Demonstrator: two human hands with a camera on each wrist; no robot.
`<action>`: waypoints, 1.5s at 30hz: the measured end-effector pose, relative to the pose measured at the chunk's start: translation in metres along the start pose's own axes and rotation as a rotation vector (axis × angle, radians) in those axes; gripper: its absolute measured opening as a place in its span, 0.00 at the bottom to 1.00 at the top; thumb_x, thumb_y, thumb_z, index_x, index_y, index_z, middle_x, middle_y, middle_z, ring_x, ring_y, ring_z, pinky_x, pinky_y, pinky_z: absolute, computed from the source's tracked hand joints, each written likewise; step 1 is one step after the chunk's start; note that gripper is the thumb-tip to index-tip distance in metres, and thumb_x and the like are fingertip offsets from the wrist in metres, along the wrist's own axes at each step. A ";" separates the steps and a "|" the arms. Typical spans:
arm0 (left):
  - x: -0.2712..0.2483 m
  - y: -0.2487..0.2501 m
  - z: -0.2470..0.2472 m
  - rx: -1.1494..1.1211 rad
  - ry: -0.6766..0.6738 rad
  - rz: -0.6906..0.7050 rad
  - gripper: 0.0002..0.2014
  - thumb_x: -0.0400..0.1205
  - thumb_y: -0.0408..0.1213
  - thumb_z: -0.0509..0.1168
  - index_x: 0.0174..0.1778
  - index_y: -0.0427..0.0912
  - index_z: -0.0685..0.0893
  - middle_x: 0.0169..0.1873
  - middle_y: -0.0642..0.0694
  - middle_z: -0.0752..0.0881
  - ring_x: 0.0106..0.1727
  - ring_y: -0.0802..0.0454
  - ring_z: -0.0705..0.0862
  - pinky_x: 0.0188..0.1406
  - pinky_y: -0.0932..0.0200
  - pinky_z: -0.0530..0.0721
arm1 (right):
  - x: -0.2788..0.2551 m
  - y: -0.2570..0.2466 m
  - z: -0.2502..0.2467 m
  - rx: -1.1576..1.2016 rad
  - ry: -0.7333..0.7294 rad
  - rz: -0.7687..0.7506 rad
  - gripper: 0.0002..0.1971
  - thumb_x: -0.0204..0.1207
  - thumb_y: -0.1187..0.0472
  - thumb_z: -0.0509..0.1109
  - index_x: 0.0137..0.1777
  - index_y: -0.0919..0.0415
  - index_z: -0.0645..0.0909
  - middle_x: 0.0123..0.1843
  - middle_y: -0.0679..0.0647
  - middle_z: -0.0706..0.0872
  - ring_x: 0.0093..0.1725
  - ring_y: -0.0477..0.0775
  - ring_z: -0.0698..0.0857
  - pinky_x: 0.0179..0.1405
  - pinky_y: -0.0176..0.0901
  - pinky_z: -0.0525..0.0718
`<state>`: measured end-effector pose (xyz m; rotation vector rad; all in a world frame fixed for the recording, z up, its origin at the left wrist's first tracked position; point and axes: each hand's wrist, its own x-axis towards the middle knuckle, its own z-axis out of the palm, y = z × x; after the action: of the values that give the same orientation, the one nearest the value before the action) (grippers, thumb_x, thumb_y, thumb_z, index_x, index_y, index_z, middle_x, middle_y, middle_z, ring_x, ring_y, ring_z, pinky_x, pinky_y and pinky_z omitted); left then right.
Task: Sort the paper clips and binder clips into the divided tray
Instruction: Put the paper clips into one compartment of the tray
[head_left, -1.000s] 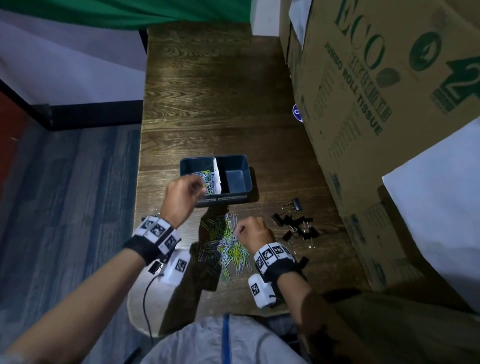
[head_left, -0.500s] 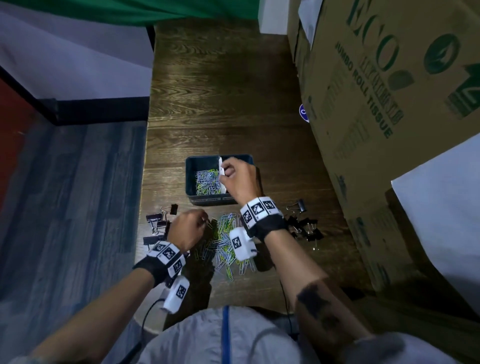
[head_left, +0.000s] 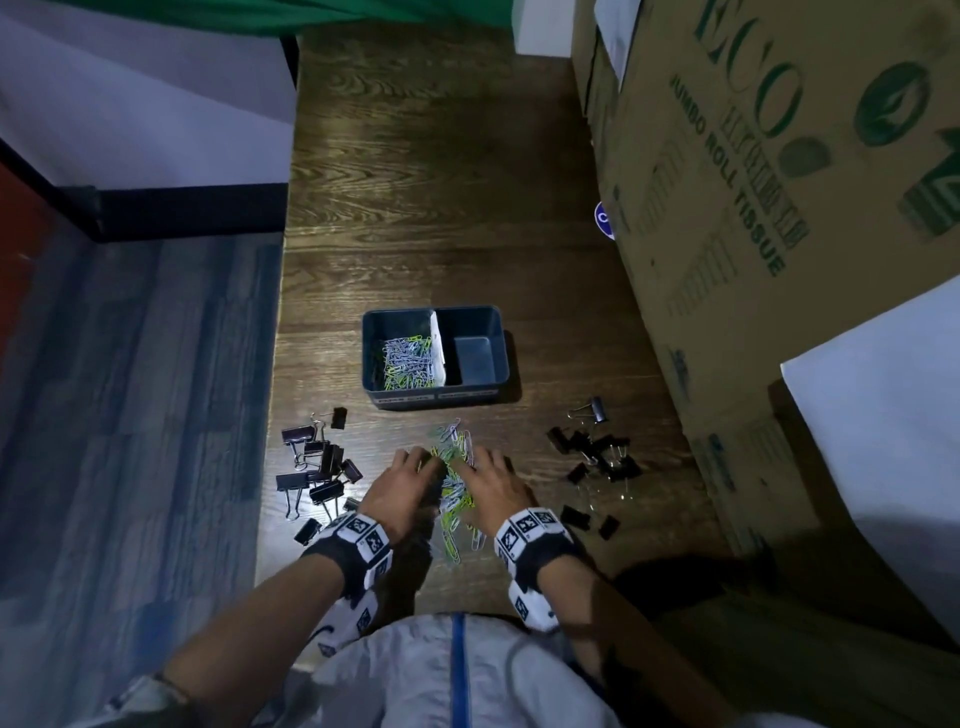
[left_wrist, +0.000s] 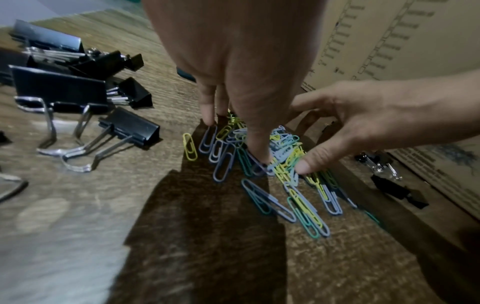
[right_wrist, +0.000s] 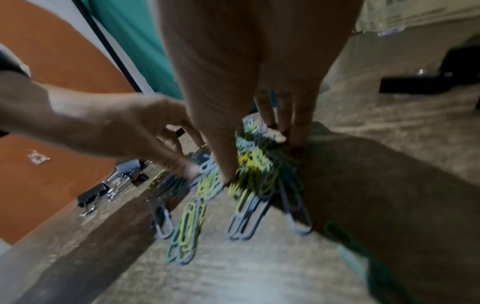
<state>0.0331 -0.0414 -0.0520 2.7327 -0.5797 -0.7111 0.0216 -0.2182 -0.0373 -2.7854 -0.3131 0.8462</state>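
Note:
A dark blue divided tray (head_left: 375, 358) stands on the wooden table. Its left compartment holds coloured paper clips (head_left: 408, 361), and its right compartment (head_left: 474, 356), past a white divider (head_left: 438, 343), shows nothing inside. A loose pile of paper clips (head_left: 453, 499) (left_wrist: 285, 162) lies on the table in front of the tray. My left hand (head_left: 418, 465) (left_wrist: 233, 139) and right hand (head_left: 480, 465) (right_wrist: 255, 156) flank this pile, straight fingers and thumbs touching its clips. Black binder clips lie in a left group (head_left: 317, 467) and a right group (head_left: 597, 457).
A big cardboard box (head_left: 753, 208) walls the table's right side, close to the right binder clips. The table's left edge (head_left: 278, 415) runs just beside the left binder clips, with floor below. Bare tabletop (head_left: 415, 182) stretches beyond the tray.
My right hand has come back from the tray's divider to the loose pile. The left hand, at the tray a second ago, stays at the pile's left side.

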 end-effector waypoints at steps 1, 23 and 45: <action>-0.001 0.002 0.000 -0.054 0.025 -0.010 0.36 0.77 0.37 0.72 0.80 0.44 0.65 0.73 0.38 0.67 0.72 0.38 0.70 0.64 0.45 0.80 | -0.002 -0.002 0.003 0.016 0.061 -0.010 0.37 0.72 0.64 0.78 0.79 0.50 0.68 0.78 0.59 0.66 0.76 0.65 0.68 0.68 0.63 0.79; -0.004 -0.002 -0.117 -0.427 0.550 -0.073 0.05 0.82 0.29 0.67 0.48 0.39 0.88 0.39 0.51 0.86 0.35 0.61 0.84 0.33 0.72 0.82 | 0.009 0.014 -0.054 0.427 0.076 0.210 0.07 0.76 0.71 0.74 0.40 0.61 0.90 0.43 0.52 0.92 0.39 0.43 0.84 0.48 0.39 0.85; -0.027 -0.031 -0.051 -0.330 0.174 -0.209 0.09 0.75 0.30 0.73 0.50 0.44 0.86 0.44 0.43 0.87 0.44 0.43 0.86 0.44 0.55 0.83 | 0.046 -0.039 -0.153 0.632 0.480 -0.104 0.06 0.69 0.68 0.82 0.39 0.57 0.88 0.43 0.50 0.88 0.40 0.45 0.85 0.41 0.34 0.82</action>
<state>0.0472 0.0058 -0.0086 2.5288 -0.1247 -0.5494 0.1404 -0.1904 0.0729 -2.2468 -0.0814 0.1775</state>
